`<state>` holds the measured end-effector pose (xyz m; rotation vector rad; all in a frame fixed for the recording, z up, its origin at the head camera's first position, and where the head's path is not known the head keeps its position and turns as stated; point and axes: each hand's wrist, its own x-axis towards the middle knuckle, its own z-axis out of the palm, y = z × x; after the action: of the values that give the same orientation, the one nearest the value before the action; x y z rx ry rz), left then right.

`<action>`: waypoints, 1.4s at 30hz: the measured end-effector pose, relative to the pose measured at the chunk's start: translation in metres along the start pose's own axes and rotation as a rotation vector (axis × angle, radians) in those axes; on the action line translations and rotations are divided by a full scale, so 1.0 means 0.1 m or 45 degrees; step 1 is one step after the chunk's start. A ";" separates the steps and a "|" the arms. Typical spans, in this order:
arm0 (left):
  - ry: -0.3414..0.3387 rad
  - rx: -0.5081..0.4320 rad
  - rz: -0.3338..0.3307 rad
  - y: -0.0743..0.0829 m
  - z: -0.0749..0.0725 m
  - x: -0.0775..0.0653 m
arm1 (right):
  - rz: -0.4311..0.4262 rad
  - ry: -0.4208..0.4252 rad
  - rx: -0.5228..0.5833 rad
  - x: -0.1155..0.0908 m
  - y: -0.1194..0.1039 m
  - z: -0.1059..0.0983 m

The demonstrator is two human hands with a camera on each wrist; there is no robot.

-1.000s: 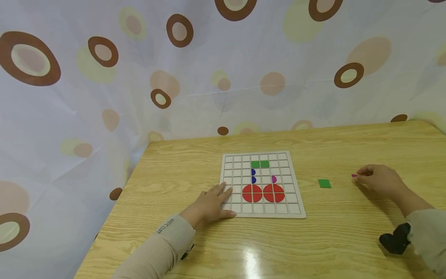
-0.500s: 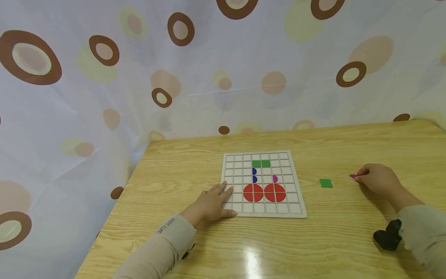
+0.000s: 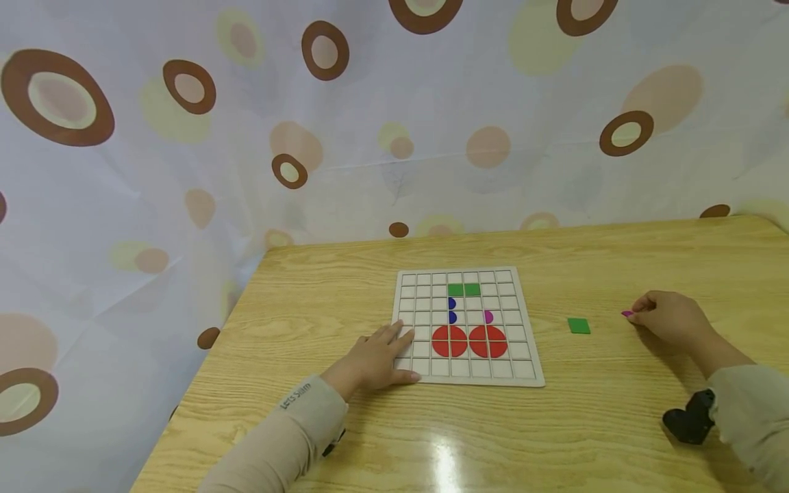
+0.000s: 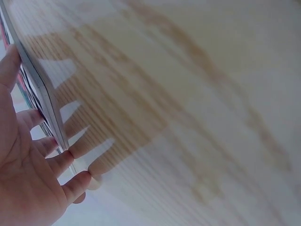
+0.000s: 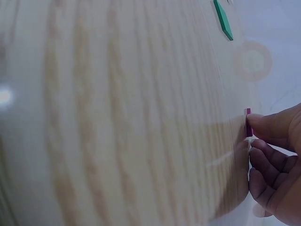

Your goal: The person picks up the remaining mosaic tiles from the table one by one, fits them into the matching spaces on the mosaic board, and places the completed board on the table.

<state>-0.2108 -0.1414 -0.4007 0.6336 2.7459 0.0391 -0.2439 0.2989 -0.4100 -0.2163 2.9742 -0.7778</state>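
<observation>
A white grid board lies on the wooden table. My left hand rests on its left edge, fingers spread over the border and thumb at the near edge. In the left wrist view, fingers of the left hand show along the board's side. Off to the right, my right hand pinches a small magenta half-circle tile close to the tabletop. The right wrist view shows the thumb against this magenta tile, other fingers curled below it. A green square tile lies between board and right hand.
On the board are red quarter-circle tiles forming two discs, two blue half-circles, one magenta half-circle and two green tiles. A patterned cloth hangs behind the table.
My right forearm has shifted slightly left, and more of the magenta tile shows at the fingertips than a second ago. The left hand stays on the board. The head view has shifted slightly.
</observation>
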 end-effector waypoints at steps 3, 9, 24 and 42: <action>0.001 -0.001 0.001 0.00 0.00 0.00 | 0.005 -0.013 0.005 0.00 -0.01 0.00; 0.002 -0.019 0.004 0.02 -0.01 -0.02 | 0.000 -0.009 0.012 -0.01 -0.05 0.00; -0.010 -0.022 -0.016 0.00 0.04 0.01 | -0.028 0.097 0.082 -0.04 -0.16 0.12; 0.001 -0.022 0.000 0.00 0.02 0.00 | -0.045 0.129 0.304 0.03 -0.56 0.27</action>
<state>-0.2106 -0.1414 -0.4022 0.6288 2.7431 0.0634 -0.2375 0.2373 -0.4058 -0.2233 2.9397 -1.1712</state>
